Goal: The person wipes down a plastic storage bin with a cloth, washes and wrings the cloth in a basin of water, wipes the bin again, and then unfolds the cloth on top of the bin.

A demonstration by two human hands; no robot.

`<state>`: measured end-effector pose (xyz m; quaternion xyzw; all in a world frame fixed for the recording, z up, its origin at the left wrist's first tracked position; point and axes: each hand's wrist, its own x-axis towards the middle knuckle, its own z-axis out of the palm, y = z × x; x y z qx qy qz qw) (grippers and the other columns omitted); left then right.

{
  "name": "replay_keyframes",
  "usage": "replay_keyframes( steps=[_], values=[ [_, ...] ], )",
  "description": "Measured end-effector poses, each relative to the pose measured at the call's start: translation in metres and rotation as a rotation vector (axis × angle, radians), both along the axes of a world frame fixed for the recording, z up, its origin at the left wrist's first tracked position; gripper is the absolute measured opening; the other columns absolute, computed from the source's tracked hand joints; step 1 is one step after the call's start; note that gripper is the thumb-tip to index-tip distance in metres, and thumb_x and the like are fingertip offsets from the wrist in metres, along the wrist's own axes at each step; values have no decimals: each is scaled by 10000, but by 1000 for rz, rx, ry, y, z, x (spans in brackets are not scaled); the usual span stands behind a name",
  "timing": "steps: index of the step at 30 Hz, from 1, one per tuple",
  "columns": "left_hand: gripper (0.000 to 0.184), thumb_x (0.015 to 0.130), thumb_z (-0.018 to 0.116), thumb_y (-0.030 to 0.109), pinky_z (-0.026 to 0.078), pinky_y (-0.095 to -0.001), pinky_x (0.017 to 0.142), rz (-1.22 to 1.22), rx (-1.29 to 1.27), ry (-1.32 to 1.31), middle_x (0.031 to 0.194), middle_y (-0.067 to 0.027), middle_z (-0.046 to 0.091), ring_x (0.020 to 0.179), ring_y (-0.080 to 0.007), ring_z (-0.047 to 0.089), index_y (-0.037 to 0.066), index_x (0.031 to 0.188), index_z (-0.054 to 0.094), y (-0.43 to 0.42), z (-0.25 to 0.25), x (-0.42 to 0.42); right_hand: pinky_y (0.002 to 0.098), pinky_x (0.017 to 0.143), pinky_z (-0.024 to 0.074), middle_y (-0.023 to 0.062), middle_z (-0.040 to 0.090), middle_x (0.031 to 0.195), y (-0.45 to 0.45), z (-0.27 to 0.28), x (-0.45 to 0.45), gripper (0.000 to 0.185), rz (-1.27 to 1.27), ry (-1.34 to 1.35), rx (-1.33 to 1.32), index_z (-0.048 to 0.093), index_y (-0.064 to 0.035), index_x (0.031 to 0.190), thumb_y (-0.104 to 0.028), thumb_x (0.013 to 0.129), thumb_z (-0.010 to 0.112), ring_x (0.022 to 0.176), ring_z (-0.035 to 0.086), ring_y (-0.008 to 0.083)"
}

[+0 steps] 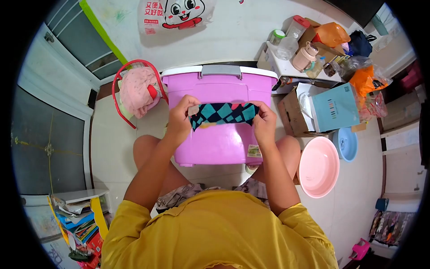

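A strip of cloth [226, 113], dark navy with teal and pink angular patches, is stretched level between both hands. My left hand [181, 117] pinches its left end, where a small beige patch shows near the thumb. At the other end, my right hand [265, 122] is closed on the right edge. Behind and below the cloth stands a large pink-purple storage bin [210, 143] with a white lid rim and a grey latch [221, 71]. The cloth hides part of the bin's front. Whether the cloth is folded or a garment, I cannot tell.
To the left, a red-framed child's chair [117, 101] carries a pink cloth [138, 89]. A cardboard box [293, 112], a pink basin [319, 168] and a blue basin [346, 144] stand at the right. Bottles and bags crowd a white cabinet [286, 67]. Books fill a shelf [83, 219] at lower left.
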<state>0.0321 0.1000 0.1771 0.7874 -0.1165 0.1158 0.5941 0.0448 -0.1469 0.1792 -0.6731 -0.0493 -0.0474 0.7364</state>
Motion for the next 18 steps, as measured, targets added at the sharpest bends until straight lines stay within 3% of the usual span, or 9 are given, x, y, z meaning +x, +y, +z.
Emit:
replay_keyframes(
  steps=[4,6,7,9,13,15,16,17,18],
  values=[
    [209,847,496,-52,425,-194,677,-123,-151,120,916,3,593,750,-76,547,30,1031,549,5,10,1,183,561,407,-24,594,771,-11,-14,6,215,66,146,79,663,2,967,76,855,495,630,498,23],
    [264,846,446,-56,416,-177,680,-185,-350,437,940,6,584,789,-50,536,32,1072,552,14,6,4,195,554,422,-22,598,765,-17,-22,7,196,152,351,269,665,-7,978,29,860,513,621,516,39],
    [264,846,446,-56,416,-177,680,-184,-349,437,940,6,584,789,-50,536,32,1072,552,10,17,1,195,554,422,-22,598,765,-16,-20,6,196,153,351,270,665,-7,978,29,860,513,621,516,39],
    [246,888,483,7,410,-161,678,-63,-609,686,985,10,577,826,-31,526,32,1124,550,-5,48,-8,206,565,436,-19,607,776,-12,-15,4,210,121,425,313,648,-14,1031,-15,868,516,633,531,49],
    [246,906,535,32,422,-168,693,-62,-316,421,1020,5,577,856,-27,523,26,1151,549,-11,4,-6,211,651,458,15,626,858,-8,-43,16,238,79,448,470,619,-3,1093,-33,875,527,734,564,78],
    [244,895,589,20,429,-178,700,30,-226,144,1008,2,571,860,-28,525,16,1135,551,-16,-5,-2,233,781,459,40,619,941,6,-23,15,247,-68,227,413,604,-1,1110,-34,869,563,862,578,123],
    [288,864,588,-50,442,-197,748,68,-223,112,1005,-16,575,889,-50,536,4,1143,537,-20,-5,-1,261,879,432,77,608,993,16,-13,12,264,-140,98,197,603,-9,1110,-55,851,623,934,578,171],
    [288,864,588,-50,442,-197,748,72,-226,109,1005,-16,575,889,-50,536,4,1143,537,-25,-6,1,272,869,434,105,600,997,19,-15,13,309,-345,-249,-370,599,-21,1122,-87,829,674,916,582,187],
    [292,864,579,-60,445,-206,771,101,-247,87,1007,-27,579,903,-67,548,0,1145,528,-31,-7,1,273,837,448,120,595,1005,22,-11,12,328,-419,-374,-558,599,-26,1128,-109,824,688,888,588,196]
  ],
)
